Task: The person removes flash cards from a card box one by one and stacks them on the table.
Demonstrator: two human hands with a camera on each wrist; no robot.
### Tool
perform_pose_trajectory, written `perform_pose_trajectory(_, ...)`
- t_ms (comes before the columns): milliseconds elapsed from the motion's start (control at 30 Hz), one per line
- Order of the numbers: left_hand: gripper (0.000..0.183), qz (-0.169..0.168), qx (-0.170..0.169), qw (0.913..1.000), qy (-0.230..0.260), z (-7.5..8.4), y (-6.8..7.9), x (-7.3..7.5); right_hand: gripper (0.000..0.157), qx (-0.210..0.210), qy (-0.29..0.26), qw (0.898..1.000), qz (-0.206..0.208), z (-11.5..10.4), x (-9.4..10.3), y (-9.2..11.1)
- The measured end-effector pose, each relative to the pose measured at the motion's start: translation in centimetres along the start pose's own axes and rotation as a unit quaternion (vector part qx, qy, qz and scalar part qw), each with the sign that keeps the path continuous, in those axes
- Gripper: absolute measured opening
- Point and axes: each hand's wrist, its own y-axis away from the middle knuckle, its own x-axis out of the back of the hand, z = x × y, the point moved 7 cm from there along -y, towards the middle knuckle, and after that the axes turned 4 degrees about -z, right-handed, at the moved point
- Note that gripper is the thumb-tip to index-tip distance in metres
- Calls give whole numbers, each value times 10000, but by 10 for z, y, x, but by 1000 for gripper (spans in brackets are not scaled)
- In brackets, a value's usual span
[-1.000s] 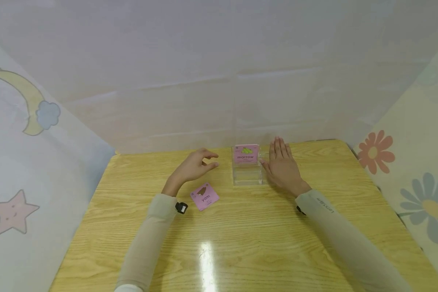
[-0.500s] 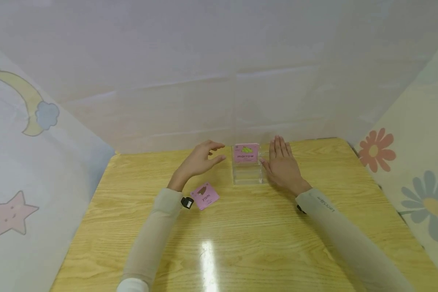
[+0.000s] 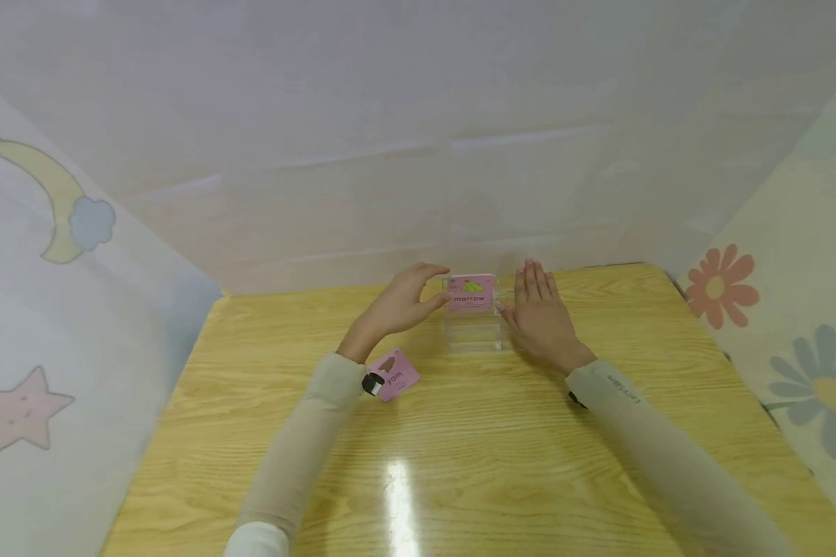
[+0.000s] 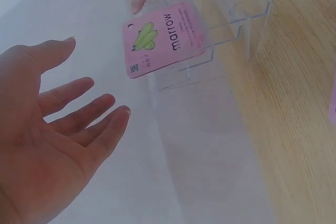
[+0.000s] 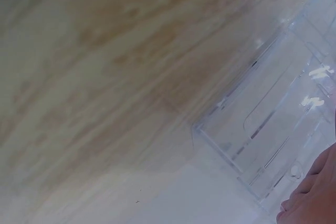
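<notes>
A pink "marrow" card (image 3: pixel 471 293) stands in the rear slot of a clear stepped plastic holder (image 3: pixel 475 338) at the back of the table. My left hand (image 3: pixel 406 302) reaches the card's left edge in the head view, thumb and fingers spread apart. In the left wrist view that hand (image 4: pixel 63 124) shows a gap between its fingertips and the marrow card (image 4: pixel 163 38). The right hand (image 3: pixel 539 313) lies along the holder's right side with straight fingers and the thumb at its edge. A pink "yam" card (image 3: pixel 399 377) lies flat, partly covered by the left wrist camera.
The wooden table (image 3: pixel 501 456) ends at a pale back wall (image 3: pixel 320 193) just behind the holder. Side walls with a moon, a star (image 3: pixel 24 410) and flowers (image 3: pixel 832 393) stand left and right.
My left hand has moved right and slightly away from me, up to the marrow card's left edge. The right hand stays beside the holder.
</notes>
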Motion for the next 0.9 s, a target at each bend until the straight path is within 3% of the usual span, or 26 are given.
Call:
perform_pose_trajectory(533,57,49,-38,9961,-879,8,-16,-1,82,66,29,9999,72,-1,0,0)
perform_pose_trajectory(900,56,67,-154,9841,-1769,16,-34,-8,82,-6,64,10000,62,1,1,2)
